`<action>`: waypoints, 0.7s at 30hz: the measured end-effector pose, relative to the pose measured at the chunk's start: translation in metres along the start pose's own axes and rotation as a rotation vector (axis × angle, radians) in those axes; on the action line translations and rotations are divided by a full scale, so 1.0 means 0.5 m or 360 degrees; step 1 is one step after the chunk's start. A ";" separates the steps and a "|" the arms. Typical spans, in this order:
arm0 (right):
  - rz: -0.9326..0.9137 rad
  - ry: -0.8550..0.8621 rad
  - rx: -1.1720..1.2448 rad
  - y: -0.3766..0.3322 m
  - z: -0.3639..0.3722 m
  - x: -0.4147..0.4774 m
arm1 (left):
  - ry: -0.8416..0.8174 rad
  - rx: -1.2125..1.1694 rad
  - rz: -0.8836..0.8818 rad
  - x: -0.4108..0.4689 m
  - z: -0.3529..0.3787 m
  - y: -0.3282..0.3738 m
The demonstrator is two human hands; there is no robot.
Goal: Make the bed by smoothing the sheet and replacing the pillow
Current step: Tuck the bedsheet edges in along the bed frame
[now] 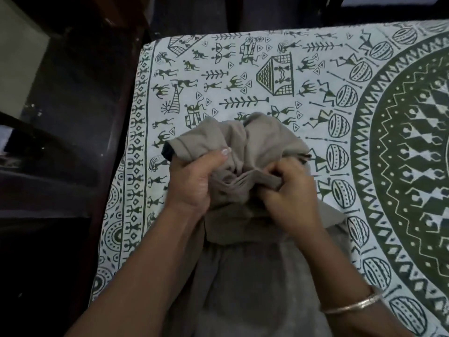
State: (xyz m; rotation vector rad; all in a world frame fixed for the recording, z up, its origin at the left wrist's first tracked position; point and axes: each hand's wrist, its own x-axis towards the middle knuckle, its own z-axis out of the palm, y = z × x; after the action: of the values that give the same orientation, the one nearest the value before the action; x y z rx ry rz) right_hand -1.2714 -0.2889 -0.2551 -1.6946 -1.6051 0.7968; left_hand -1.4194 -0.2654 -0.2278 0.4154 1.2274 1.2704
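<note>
I am clenching both hands on a bunched grey cloth [245, 139] in the middle of the view. My left hand [194, 177] is gripping a thick fold at the bundle's 9 o'clock side, with the thumb pressing on top. My right hand [290, 190] is pinching the gathered edge at its 3 o'clock side. A bangle [352, 305] is sitting on my right wrist, down at 5 o'clock.

The cloth's long axis is running from 12 o'clock, where the crumpled end is over the sheet, to 6 o'clock, where the rest is hanging toward my body. A small dark piece [168, 152] is peeking out at its 9 o'clock end, and I cannot tell what it is. I also cannot tell whether this cloth is a pillow cover, and no pillow is plainly showing.

The printed sheet [243, 81] is lying spread over the bed from 10 o'clock round to 4 o'clock. Its figured border is running from 11 to 7 o'clock beside the dark bed frame [114, 132], and its round medallion is at 3 o'clock. Here it is looking fairly flat.

I am judging the cloth to be light, soft and limp, so it will be sagging wherever I am not holding it. Taking it by a hem or two corners should open it better than this bunched grip. The sheet looks thin and likely to drag and wrinkle, so flat palms sweeping toward the edges should suit it.
</note>
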 end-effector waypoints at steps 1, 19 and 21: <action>-0.0131 0.0152 -0.0080 -0.004 -0.008 0.024 | 0.0034 0.0183 0.0129 0.015 0.001 0.007; 0.0577 -0.0884 -0.1143 0.030 0.056 0.091 | -0.0505 0.2800 0.0329 0.127 -0.111 -0.064; 0.0519 -0.0757 -0.1021 0.045 0.071 0.098 | -0.0491 0.2843 0.0216 0.136 -0.103 -0.062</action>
State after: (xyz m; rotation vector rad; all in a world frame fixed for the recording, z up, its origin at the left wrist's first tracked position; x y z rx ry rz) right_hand -1.2838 -0.2386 -0.2938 -2.3974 -2.0899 0.9600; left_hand -1.4604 -0.2349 -0.3030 1.8612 1.7774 -0.1662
